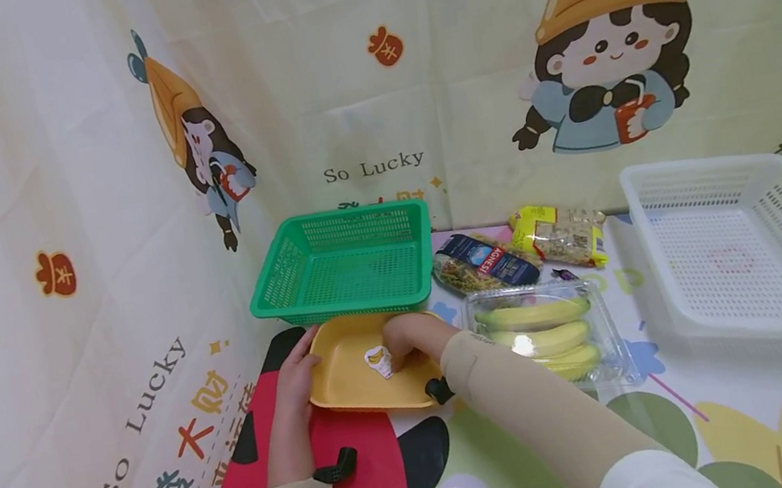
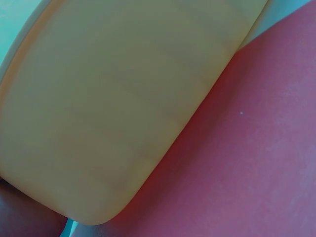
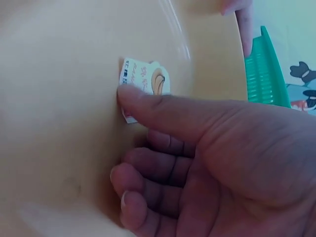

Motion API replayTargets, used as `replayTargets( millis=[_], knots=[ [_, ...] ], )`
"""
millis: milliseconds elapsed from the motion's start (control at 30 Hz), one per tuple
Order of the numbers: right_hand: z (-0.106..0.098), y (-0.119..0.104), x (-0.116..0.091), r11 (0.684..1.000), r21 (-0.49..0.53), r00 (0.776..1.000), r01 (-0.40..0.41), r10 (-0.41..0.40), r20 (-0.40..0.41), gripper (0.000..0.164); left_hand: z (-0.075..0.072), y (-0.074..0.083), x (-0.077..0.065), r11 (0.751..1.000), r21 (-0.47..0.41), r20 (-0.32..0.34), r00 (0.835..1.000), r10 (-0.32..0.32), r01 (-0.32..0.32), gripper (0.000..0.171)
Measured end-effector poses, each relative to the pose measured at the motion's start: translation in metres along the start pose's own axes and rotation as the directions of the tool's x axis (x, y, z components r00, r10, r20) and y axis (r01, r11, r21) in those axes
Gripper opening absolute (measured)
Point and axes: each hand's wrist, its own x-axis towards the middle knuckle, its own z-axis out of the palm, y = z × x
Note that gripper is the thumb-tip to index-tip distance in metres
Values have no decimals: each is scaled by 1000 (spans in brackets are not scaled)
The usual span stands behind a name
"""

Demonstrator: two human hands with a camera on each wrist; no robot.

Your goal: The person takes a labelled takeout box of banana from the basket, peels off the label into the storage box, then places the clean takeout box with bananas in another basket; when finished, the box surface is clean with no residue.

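A shallow yellow-orange plastic tray (image 1: pixel 346 386) stands in front of the green basket. My left hand (image 1: pixel 295 379) grips its left end, fingers along the rim; in the left wrist view the tray's outer wall (image 2: pixel 113 108) covers most of the picture. My right hand (image 1: pixel 413 338) is inside the tray. A small white label (image 1: pixel 379 361) with a banana picture shows beside it. In the right wrist view the thumb (image 3: pixel 163 111) lies over the lower part of this label (image 3: pixel 139 74), and the other fingers (image 3: pixel 148 165) curl below it near the tray floor.
Behind the tray is a green mesh basket (image 1: pixel 347 305). To its right lie a dark blue pasta bag (image 1: pixel 488 259), a yellow bag (image 1: pixel 560 235) and a clear box of bananas (image 1: pixel 542 339), under my right forearm. A white basket (image 1: pixel 768 331) stands far right.
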Motion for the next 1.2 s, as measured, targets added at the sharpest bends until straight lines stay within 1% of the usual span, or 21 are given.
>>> replayTargets(
  millis=[167,267,333,433,533,633,700,733,800,867,900,967,1000,1033,1100,1133,1167,1200],
  knots=[
    [2,-1,-10,1000,-28,996,9,-12,-87,23,2,-6,5,1000,3,-10,1000,15,-15,52],
    [3,-1,-15,1000,-23,993,9,-12,-114,25,4,-6,5,1000,9,-20,1000,21,-21,52],
    [2,0,-17,1000,-17,996,9,-11,-93,29,5,-6,5,1000,10,-21,999,25,-25,52],
    [-3,2,-18,1000,-21,999,18,-19,-27,41,7,-6,5,1000,10,-17,999,29,-29,53],
    [-13,5,-24,998,-32,998,54,-53,46,49,7,-6,6,998,44,-12,999,37,-36,53],
    [-26,12,-38,993,0,991,121,-120,60,45,5,-5,5,992,123,-18,999,42,-40,51],
    [-35,18,-53,985,29,984,170,-171,42,42,3,-4,3,979,197,-18,998,58,-53,50],
    [-40,22,-61,980,43,981,193,-194,20,41,2,-3,2,969,241,-21,997,69,-62,49],
    [-47,32,-77,970,58,972,236,-234,-31,40,0,1,-2,932,349,-38,993,116,-95,48],
    [-54,44,-95,965,65,965,255,-250,-80,40,1,5,-7,877,455,-52,979,197,-152,48],
    [-57,51,-103,963,65,962,261,-254,-105,38,2,8,-10,847,502,-62,969,239,-177,47],
    [-62,65,-117,961,68,955,267,-255,-149,35,7,14,-18,786,572,-72,940,334,-236,45],
    [-64,72,-124,960,72,953,269,-255,-164,33,12,17,-22,765,586,-71,924,376,-267,44],
    [-66,80,-131,960,80,951,269,-252,-177,32,17,20,-27,748,593,-67,908,414,-297,42],
    [-68,96,-142,956,98,945,276,-252,-206,33,29,25,-34,728,588,-55,881,471,-353,39],
    [-69,104,-148,954,104,942,280,-253,-221,34,36,28,-38,721,582,-45,871,489,-375,37],
    [-69,112,-153,952,111,939,285,-253,-235,36,44,31,-41,720,574,-35,867,498,-390,36],
    [-69,120,-158,950,122,936,287,-251,-248,37,52,33,-43,721,564,-22,866,499,-401,35]
  ],
)
